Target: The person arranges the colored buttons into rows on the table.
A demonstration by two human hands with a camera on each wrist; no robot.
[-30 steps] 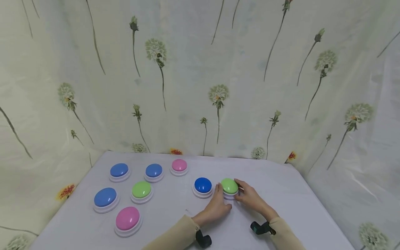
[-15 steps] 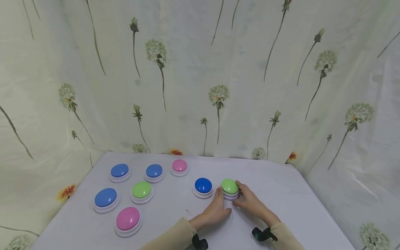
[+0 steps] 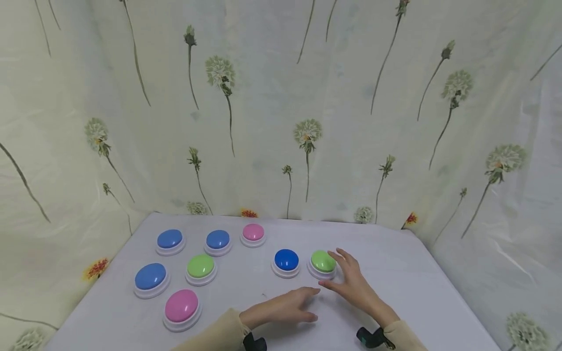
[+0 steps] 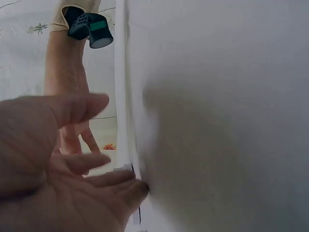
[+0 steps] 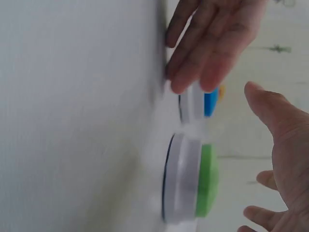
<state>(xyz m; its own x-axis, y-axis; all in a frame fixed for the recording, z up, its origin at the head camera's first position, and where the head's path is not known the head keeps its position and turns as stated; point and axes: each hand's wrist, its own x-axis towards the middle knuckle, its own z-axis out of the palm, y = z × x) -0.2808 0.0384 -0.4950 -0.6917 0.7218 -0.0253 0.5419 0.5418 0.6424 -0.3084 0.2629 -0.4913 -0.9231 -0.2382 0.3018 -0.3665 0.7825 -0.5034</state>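
On the white-covered table stands a green push button [image 3: 322,261] with a white round base. My right hand [image 3: 351,282] is at its right side, fingers and thumb spread and relaxed, holding nothing. In the right wrist view the green button [image 5: 206,181] stands apart from my right hand [image 5: 289,145]. My left hand [image 3: 285,308] hovers over the table in front of the button, fingers extended, with nothing in it; the left wrist view shows the same left hand [image 4: 72,198] near the cloth. A dark blue push button [image 3: 286,260] stands just left of the green one.
More push buttons stand on the left half: a pink one [image 3: 253,232] at the back, a big pink one [image 3: 181,306] in front, another green one [image 3: 200,266], and several blue ones such as this blue button [image 3: 150,276]. A flowered curtain [image 3: 263,107] hangs behind the table.
Both hands have let go of the green button. The left hand has drawn back toward the front left, and the right hand has opened away from it. The green button has barely moved.
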